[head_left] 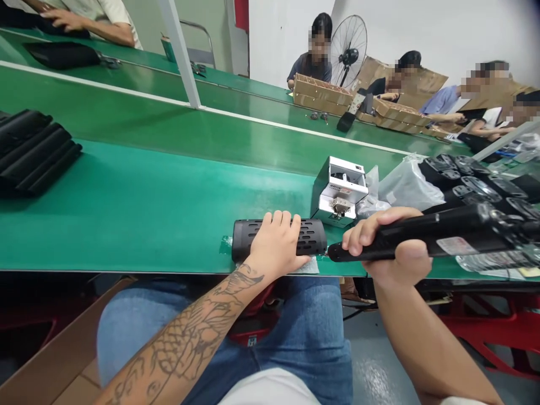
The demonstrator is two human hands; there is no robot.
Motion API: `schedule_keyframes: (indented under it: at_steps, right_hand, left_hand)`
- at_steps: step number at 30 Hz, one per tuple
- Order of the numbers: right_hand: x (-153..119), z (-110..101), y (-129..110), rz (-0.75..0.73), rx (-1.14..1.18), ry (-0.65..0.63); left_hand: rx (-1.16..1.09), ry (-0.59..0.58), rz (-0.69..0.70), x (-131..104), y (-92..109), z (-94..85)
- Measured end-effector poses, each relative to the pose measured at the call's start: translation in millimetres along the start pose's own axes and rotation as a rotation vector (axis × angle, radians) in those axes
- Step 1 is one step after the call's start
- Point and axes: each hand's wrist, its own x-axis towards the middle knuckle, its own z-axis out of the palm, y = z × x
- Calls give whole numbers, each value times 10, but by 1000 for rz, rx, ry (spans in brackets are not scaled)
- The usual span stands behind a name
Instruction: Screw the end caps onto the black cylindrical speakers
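Observation:
A black slotted cylindrical housing (311, 236) lies on its side at the front edge of the green table (160, 225). My left hand (278, 242) rests over its middle, with the fingers wrapped across the top and the thumb at the near side. My right hand (392, 247) grips a long black power tool (426, 230), an electric screwdriver by its shape. The tool lies nearly level, and its narrow front end points at the right end of the housing, close to it. Whether the tip touches the housing is too small to tell.
A white and black screw feeder (340, 191) stands just behind the tool's front end. Plastic bags (413, 183) and black parts (472, 174) crowd the right. Stacked black housings (34, 152) lie at the far left. People work beyond the conveyor (236, 126), near cardboard boxes (323, 94).

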Motion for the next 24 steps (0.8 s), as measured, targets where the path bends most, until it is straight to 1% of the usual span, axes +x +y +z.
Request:
schedule_keyframes:
  at_steps: [6,11,19,24]
  right_hand:
    - [75,60,134,18,-48,51]
    - [101,69,183,37,-56,10]
    - [117,62,163,42,-70,-10]
    - [129,78,162,57,-89,-46]
  left_hand:
    - [-55,0,0,-2,-6,-2]
    - [-62,-1,-4,-9,-4,-4]
    - [-57,-2,0,-7,-8,-3]
    - [-54,-17,7,3,-4,-18]
